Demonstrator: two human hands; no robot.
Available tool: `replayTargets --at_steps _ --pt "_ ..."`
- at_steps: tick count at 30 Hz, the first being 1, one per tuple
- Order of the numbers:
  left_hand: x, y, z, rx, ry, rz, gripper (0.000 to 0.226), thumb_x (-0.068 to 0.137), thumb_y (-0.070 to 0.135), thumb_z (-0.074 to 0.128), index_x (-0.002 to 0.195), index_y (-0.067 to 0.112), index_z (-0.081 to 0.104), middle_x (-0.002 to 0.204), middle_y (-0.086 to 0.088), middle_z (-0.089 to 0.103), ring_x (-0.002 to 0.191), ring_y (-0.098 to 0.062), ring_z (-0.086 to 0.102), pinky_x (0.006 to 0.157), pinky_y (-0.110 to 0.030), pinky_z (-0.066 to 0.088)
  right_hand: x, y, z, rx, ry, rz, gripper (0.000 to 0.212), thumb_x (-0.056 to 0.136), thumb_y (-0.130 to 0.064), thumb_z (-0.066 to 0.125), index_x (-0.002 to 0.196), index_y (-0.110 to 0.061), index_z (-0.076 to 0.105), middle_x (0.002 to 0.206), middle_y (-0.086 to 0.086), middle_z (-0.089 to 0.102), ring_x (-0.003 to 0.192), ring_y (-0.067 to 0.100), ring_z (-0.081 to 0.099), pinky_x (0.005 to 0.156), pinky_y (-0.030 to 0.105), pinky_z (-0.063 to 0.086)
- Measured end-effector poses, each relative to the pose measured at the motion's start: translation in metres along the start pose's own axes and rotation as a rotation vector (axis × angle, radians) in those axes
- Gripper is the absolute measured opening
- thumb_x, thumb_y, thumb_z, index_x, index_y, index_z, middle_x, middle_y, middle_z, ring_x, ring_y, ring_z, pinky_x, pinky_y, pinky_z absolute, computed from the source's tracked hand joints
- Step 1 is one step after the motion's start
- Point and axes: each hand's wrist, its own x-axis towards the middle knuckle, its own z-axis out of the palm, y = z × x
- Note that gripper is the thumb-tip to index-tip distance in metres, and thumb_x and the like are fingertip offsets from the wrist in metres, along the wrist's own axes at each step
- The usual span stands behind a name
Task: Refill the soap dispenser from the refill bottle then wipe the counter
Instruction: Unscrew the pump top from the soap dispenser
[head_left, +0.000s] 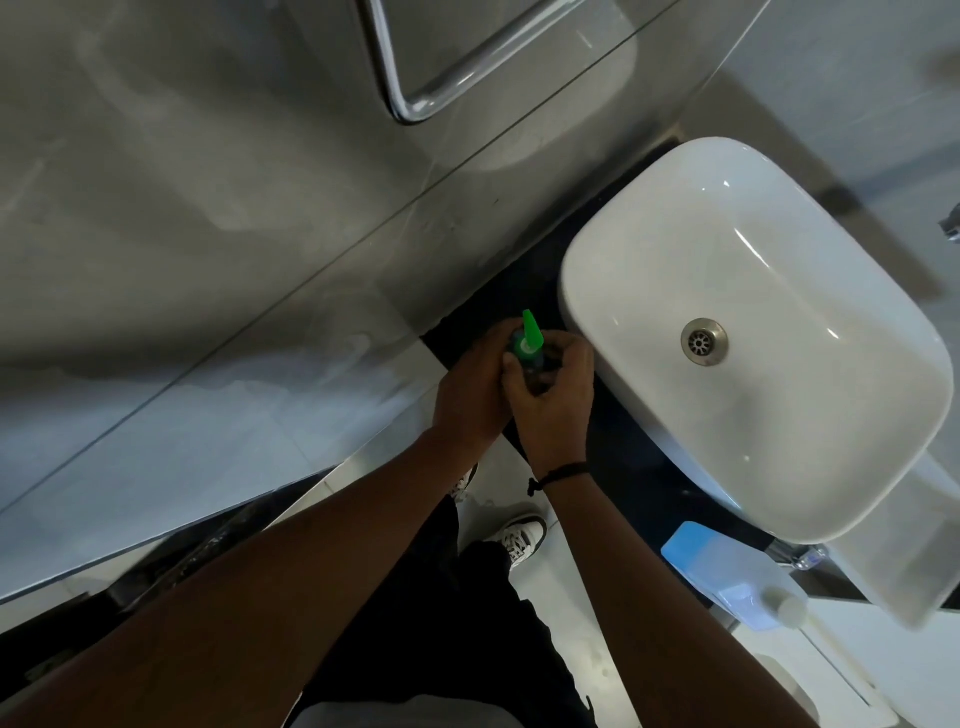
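Note:
A soap dispenser (529, 347) with a green pump nozzle stands on the dark counter (631, 467), just left of the white basin. My left hand (470, 392) wraps its body from the left. My right hand (553, 397) grips it from the right, fingers closed around the neck under the green pump. Most of the dispenser body is hidden by both hands. The refill bottle (727, 577), pale blue and translucent with a whitish cap, lies at the counter's near edge, lower right, away from both hands.
A white vessel basin (649, 260) with a metal drain (704, 341) fills the right side of the counter. Grey tiled wall and a chrome rail (410, 104) lie to the left. Below are my legs and shoes on the pale floor.

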Motion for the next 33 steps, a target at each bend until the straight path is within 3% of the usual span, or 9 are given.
replayTargets --at_steps 2,4,6,11,16,19,23,29,33 --pt "0.001 -0.002 0.002 0.02 -0.006 0.015 0.055 0.1 0.048 0.05 0.137 0.01 0.063 0.126 -0.007 0.074 0.114 -0.011 0.069 0.096 -0.012 0.052 0.002 -0.001 0.001 0.002 0.005 -0.018 0.024 0.086 -0.005 0.073 0.108 -0.008 0.063 0.113 0.009 0.058 0.101 0.029 0.058 0.083 0.048 0.054" --pt "0.002 -0.004 0.003 0.062 -0.017 0.076 0.055 0.1 0.043 0.055 0.141 0.006 0.062 0.13 -0.01 0.073 0.117 -0.025 0.073 0.097 -0.025 0.053 0.002 -0.003 0.002 -0.027 -0.031 -0.028 0.035 0.085 -0.006 0.063 0.12 -0.007 0.065 0.124 0.011 0.056 0.115 0.026 0.055 0.097 0.039 0.051" --pt "0.002 -0.005 0.002 0.078 -0.053 0.057 0.068 0.098 0.05 0.056 0.151 0.007 0.055 0.141 -0.012 0.069 0.126 -0.028 0.069 0.098 -0.026 0.048 -0.001 -0.006 0.002 -0.018 -0.033 -0.005 0.049 0.086 -0.009 0.064 0.134 -0.004 0.057 0.137 0.009 0.053 0.127 0.023 0.053 0.106 0.031 0.048" --pt "-0.001 -0.003 -0.001 0.021 -0.04 0.028 0.075 0.097 0.057 0.049 0.156 0.01 0.051 0.146 -0.011 0.066 0.129 -0.029 0.068 0.097 -0.025 0.048 -0.001 0.0 0.005 -0.015 0.067 0.012 0.03 0.086 -0.011 0.081 0.111 -0.007 0.065 0.11 0.008 0.065 0.103 0.025 0.062 0.089 0.044 0.054" --pt "-0.002 -0.001 -0.003 -0.012 -0.048 0.018 0.084 0.094 0.068 0.047 0.156 0.012 0.051 0.146 -0.008 0.066 0.131 -0.026 0.066 0.096 -0.024 0.047 -0.003 -0.002 -0.002 -0.016 0.089 0.005 0.033 0.087 -0.026 0.075 0.114 -0.008 0.07 0.109 0.006 0.07 0.102 0.021 0.065 0.089 0.031 0.054" --pt "0.0 0.002 -0.004 -0.014 -0.057 -0.017 0.087 0.091 0.074 0.048 0.155 0.015 0.051 0.145 -0.003 0.067 0.131 -0.02 0.065 0.097 -0.016 0.045 -0.001 -0.013 -0.011 0.069 0.113 -0.026 0.027 0.09 -0.01 0.077 0.115 -0.006 0.066 0.108 0.006 0.072 0.098 0.015 0.069 0.085 0.034 0.059" --pt "0.003 0.004 -0.003 0.025 -0.04 -0.017 0.074 0.093 0.052 0.074 0.154 0.015 0.054 0.141 -0.002 0.07 0.128 -0.019 0.067 0.089 0.004 0.033 0.003 -0.036 -0.031 0.148 0.172 -0.162 0.023 0.093 0.002 0.071 0.114 0.006 0.063 0.11 0.005 0.07 0.103 0.011 0.07 0.088 0.028 0.059" --pt "0.003 0.003 -0.003 0.071 -0.043 -0.005 0.083 0.085 0.046 0.089 0.154 0.015 0.055 0.142 -0.008 0.069 0.13 -0.025 0.067 0.092 -0.022 0.048 0.004 -0.057 -0.062 0.152 0.27 -0.343 0.028 0.091 0.0 0.075 0.116 -0.004 0.063 0.113 -0.031 0.066 0.1 -0.004 0.067 0.084 0.01 0.051" --pt "0.005 -0.004 -0.003 0.121 -0.029 0.028 0.083 0.085 0.058 0.083 0.153 0.021 0.055 0.144 -0.006 0.067 0.132 -0.025 0.065 0.088 -0.023 0.05 -0.01 -0.023 -0.078 -0.129 0.124 -0.28 0.02 0.094 -0.022 0.075 0.113 -0.018 0.067 0.112 -0.014 0.069 0.1 0.002 0.064 0.084 0.019 0.053"
